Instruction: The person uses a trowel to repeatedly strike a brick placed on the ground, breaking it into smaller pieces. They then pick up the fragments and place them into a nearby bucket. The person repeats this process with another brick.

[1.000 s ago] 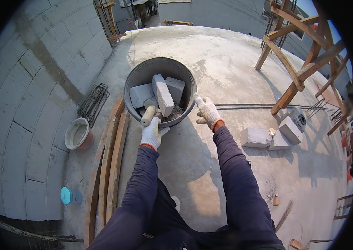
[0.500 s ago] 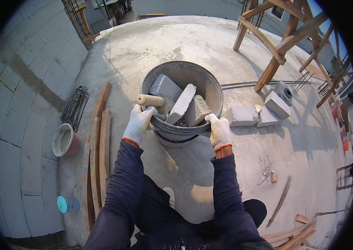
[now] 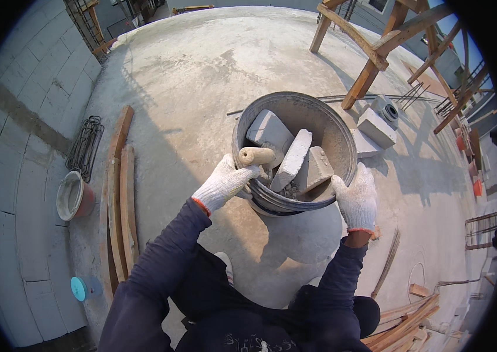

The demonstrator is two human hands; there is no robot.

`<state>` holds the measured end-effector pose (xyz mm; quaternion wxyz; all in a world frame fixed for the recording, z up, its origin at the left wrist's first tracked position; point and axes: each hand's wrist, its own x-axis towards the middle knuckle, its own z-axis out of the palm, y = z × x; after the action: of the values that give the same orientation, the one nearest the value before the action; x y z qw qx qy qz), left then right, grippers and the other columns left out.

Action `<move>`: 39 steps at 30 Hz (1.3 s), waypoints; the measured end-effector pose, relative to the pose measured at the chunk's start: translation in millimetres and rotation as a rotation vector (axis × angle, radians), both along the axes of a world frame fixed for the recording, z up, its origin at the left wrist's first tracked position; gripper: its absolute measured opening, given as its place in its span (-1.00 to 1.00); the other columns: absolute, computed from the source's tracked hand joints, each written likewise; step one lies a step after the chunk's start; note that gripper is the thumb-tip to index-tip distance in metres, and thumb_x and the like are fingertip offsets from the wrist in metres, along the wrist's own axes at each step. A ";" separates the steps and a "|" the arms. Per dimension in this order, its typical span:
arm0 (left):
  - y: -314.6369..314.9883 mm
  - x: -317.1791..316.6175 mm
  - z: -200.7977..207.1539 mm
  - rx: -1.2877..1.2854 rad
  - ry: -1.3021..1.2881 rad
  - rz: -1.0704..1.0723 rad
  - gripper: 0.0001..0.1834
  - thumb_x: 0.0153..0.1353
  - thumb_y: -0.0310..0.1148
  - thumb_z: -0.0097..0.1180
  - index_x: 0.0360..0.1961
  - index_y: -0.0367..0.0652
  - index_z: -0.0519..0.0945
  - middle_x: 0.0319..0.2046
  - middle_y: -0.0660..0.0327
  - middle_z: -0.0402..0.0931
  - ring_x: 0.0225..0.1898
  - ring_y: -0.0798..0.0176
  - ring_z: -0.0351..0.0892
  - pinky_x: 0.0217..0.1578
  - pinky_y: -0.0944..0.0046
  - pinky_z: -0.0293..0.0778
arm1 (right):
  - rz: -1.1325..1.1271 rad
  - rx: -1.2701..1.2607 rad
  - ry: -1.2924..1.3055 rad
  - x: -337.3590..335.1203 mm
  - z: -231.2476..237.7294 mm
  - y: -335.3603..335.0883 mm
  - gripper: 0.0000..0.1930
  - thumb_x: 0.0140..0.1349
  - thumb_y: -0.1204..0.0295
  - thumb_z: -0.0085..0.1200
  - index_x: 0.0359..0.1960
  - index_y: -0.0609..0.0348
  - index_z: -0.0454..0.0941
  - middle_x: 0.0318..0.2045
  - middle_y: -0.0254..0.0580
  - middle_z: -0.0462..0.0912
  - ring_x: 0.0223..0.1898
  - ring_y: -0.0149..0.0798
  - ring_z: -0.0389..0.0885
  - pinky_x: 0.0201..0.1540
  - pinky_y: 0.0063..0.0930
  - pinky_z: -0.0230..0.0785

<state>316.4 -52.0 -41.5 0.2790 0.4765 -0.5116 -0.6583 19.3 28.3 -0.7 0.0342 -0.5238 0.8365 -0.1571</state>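
Opening upward: one dark bucket (image 3: 314,110), slightly right of centre, long axis running mouth to base; three pale blocks (image 3: 293,159) inside, the middle one's length slanting away rightward; left hand (image 3: 225,181) and right hand (image 3: 357,200), gloved, apart, clamped on opposite sides of the bucket; round handle (image 3: 259,156), hollow end pointing left.

1 downward-facing, head-worn fisheye view

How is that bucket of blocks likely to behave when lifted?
Probably heavy: the bucket holds several chunky blocks. Those lie tilted, so they may shift. Its thick rim looks stiff, so it likely won't flex much.
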 end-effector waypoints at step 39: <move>112.6 -240.3 33.4 -1.691 -0.706 -0.730 -0.42 0.12 -0.30 0.59 0.15 -0.23 0.68 -0.17 0.10 0.68 -0.05 -0.03 0.67 0.23 -0.21 0.48 | -1.010 -0.486 -1.729 -109.8 -292.4 325.6 -0.70 0.53 0.24 0.23 0.03 0.24 0.58 -0.19 0.04 0.76 -0.28 -0.13 0.81 -0.28 -0.28 0.74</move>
<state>76.1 60.6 -8.1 0.1388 0.1020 -0.9833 0.0587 -90.4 353.9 -293.1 0.4474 0.1883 0.5943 -0.6413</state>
